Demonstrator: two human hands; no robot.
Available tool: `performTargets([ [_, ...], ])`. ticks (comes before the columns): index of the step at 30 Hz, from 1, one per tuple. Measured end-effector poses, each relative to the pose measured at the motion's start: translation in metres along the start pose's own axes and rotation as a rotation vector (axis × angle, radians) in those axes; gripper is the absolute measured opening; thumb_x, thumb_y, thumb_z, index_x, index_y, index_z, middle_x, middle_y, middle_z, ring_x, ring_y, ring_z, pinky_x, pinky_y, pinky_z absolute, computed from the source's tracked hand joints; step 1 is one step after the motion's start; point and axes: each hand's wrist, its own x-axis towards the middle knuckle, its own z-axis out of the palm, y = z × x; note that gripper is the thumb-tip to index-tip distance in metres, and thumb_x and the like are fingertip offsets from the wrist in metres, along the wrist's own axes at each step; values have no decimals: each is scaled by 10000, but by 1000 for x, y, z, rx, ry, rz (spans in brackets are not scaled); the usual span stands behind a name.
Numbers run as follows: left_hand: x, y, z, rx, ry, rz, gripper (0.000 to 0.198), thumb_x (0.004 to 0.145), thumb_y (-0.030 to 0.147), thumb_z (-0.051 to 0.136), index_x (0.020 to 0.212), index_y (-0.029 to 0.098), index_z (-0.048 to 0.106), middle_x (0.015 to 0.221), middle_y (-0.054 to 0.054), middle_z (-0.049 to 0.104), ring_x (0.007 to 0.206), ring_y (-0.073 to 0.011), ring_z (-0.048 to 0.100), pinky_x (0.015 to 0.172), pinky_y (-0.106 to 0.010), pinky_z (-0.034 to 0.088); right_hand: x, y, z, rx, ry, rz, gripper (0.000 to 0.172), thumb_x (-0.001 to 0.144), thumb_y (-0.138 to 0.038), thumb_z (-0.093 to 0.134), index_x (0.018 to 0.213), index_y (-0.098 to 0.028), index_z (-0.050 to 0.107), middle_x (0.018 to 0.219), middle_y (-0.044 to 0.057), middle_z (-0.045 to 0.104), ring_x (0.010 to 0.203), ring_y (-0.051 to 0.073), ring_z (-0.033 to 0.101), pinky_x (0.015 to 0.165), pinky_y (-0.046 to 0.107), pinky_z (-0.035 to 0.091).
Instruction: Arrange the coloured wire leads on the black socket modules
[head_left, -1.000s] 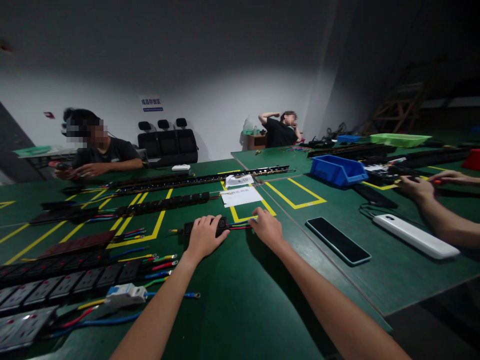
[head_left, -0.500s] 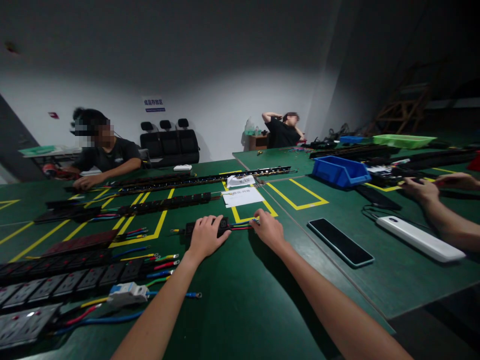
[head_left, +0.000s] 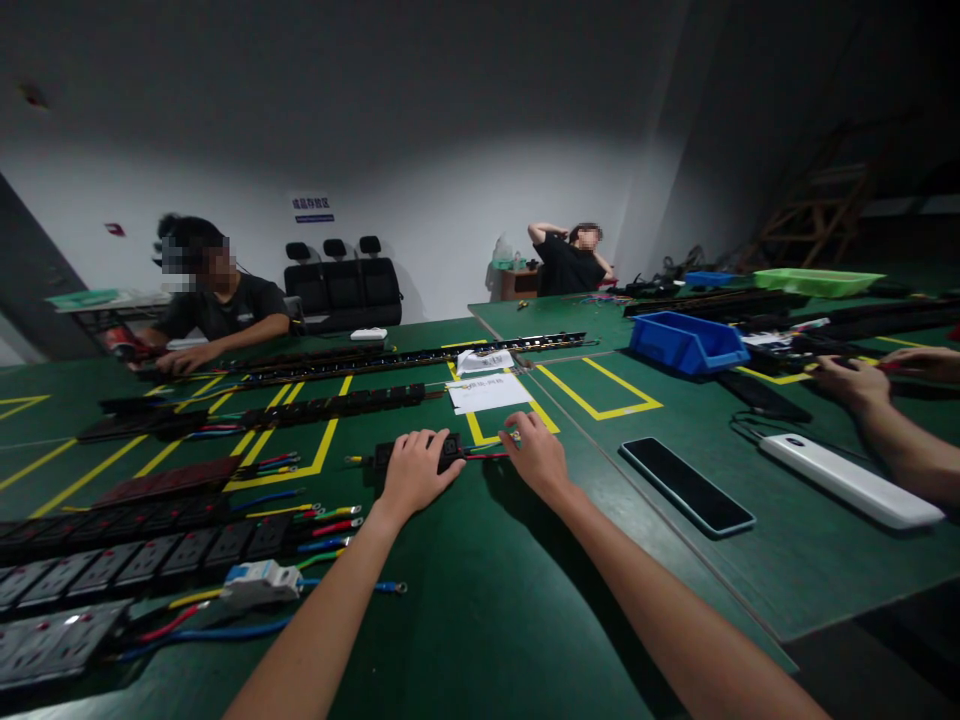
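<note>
My left hand [head_left: 420, 470] lies over a short black socket block [head_left: 452, 452], fingers curled across its top and holding it on the table. A yellow wire with a ring terminal [head_left: 354, 460] sticks out of the block's left end. From its right end run thin coloured wires [head_left: 484, 455], a red one and a green one among them. My right hand [head_left: 535, 455] is closed in a pinch around the far ends of these wires. The wire tips are partly hidden by the fingers.
Several socket strips [head_left: 135, 565] with ringed wires lie at left, near a grey-white breaker [head_left: 261, 582]. Paper sheets [head_left: 491, 393], a blue bin [head_left: 686, 343], a phone [head_left: 686, 486] and a white power bank [head_left: 847, 480] lie ahead and right. Co-worker's hands [head_left: 855, 380] work at right.
The view has shifted slightly. My left hand stays on the block. At my right fingers the wires have spread, with the green one now rising apart from the red.
</note>
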Motion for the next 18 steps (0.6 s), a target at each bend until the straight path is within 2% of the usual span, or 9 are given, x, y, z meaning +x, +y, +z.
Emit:
performTargets([
  [8, 0, 0, -1, 5, 9, 12, 611, 940, 630, 466, 1344, 182, 565, 1180, -121, 642, 1093, -294, 564, 972, -453, 391, 0, 6, 6, -16, -62, 27, 210, 964, -415, 561, 1016, -243, 670, 1015, 44, 570, 797, 156, 592, 613, 260, 338],
  [13, -1, 0, 0, 12, 28, 6, 606, 891, 599, 596, 1336, 190, 564, 1167, -109, 644, 1081, -287, 563, 954, -442, 391, 0, 10, 7, 21, -137, 9, 223, 906, -438, 652, 999, -242, 702, 1002, 45, 535, 796, 154, 579, 622, 256, 350],
  [18, -3, 1, 0, 19, 69, 8, 592, 842, 555, 698, 1303, 204, 577, 1144, -92, 648, 1066, -276, 563, 915, -419, 393, 1, 15, 12, 38, -96, -4, 204, 913, -435, 632, 951, -245, 697, 993, 42, 529, 743, 147, 556, 604, 263, 343],
])
